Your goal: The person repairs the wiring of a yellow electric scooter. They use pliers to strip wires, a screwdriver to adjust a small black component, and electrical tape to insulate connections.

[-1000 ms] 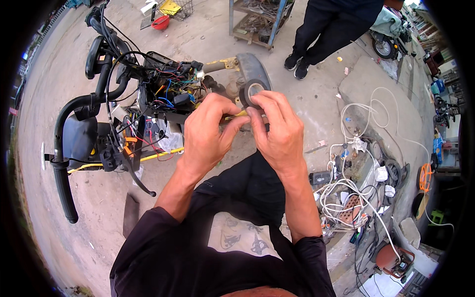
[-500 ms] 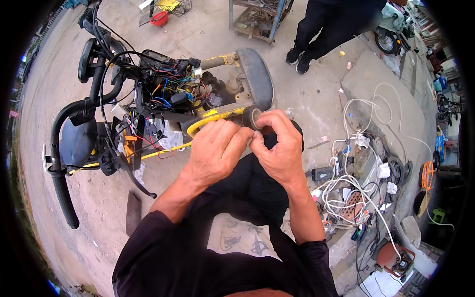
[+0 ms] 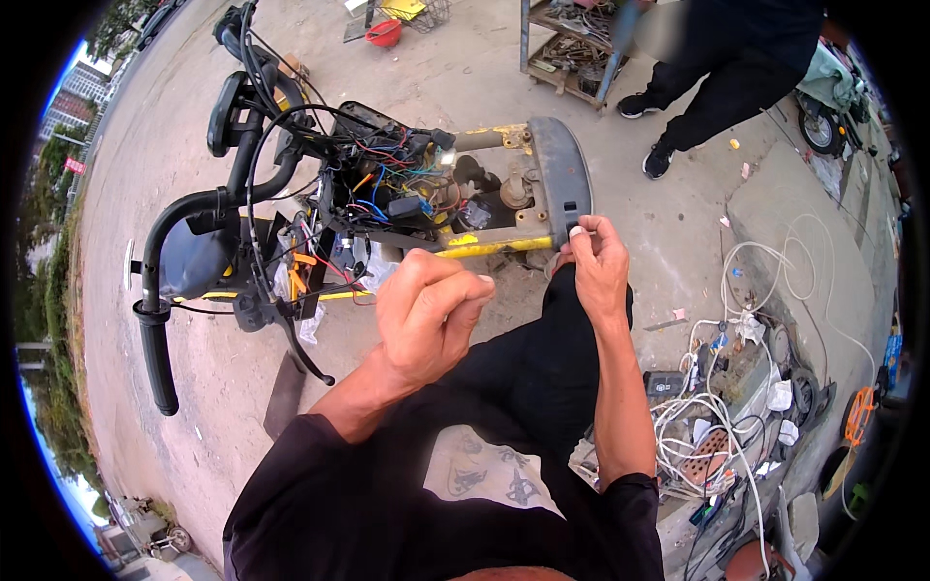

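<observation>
In front of me stands a stripped electric scooter with a yellow frame (image 3: 475, 242) and a bundle of exposed coloured wires (image 3: 392, 179). My left hand (image 3: 426, 310) hovers on the near side of the frame, fingers curled and thumb pressed to the index finger; whatever the pinch holds is too small to name. My right hand (image 3: 603, 266) is at the near corner of the dark grey rear panel (image 3: 562, 160), thumb and fingers closed together. What lies between them is hidden, and the dark roll seen earlier does not show.
Handlebars (image 3: 189, 208) with cables rise at the left. A person in black trousers (image 3: 722, 92) stands beyond the scooter, near a metal rack (image 3: 572, 53). White hose (image 3: 697, 426) lies tangled among scraps at right. A red bowl (image 3: 384, 34) sits at the far side.
My hands, together at a dark ring-shaped roll before, have parted. The right has reached the rear panel's corner; the roll has gone from sight. The view has shifted, and the person's feet are farther apart.
</observation>
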`<state>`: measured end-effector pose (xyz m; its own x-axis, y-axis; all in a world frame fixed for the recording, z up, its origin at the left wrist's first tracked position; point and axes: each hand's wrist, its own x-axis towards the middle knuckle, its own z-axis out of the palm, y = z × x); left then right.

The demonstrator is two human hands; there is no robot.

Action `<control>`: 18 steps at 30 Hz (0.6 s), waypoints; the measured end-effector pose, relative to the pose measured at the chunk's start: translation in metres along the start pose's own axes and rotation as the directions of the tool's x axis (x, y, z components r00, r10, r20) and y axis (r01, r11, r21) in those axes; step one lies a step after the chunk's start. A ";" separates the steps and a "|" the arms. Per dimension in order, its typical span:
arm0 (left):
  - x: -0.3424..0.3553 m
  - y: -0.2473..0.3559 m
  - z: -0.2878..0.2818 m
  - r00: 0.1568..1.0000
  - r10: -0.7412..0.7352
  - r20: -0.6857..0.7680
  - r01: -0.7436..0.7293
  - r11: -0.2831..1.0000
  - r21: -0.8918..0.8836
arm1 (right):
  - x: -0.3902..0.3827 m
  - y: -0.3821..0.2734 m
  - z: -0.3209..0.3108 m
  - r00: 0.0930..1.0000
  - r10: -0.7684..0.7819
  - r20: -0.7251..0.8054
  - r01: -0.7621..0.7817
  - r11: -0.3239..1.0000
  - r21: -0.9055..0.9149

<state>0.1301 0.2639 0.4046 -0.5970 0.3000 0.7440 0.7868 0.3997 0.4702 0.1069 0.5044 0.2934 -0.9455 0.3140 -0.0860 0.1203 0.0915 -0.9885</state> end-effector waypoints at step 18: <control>0.128 -0.041 -0.082 0.905 -0.424 0.012 0.404 0.870 0.284 | 0.071 -0.057 0.105 0.762 -0.636 0.121 0.647 0.755 -0.105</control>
<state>0.0344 0.2155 0.5197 -0.8763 0.1129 0.4683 0.3990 0.7148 0.5743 0.0012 0.4217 0.3305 -0.8338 0.0665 0.5481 -0.4893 0.3711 -0.7893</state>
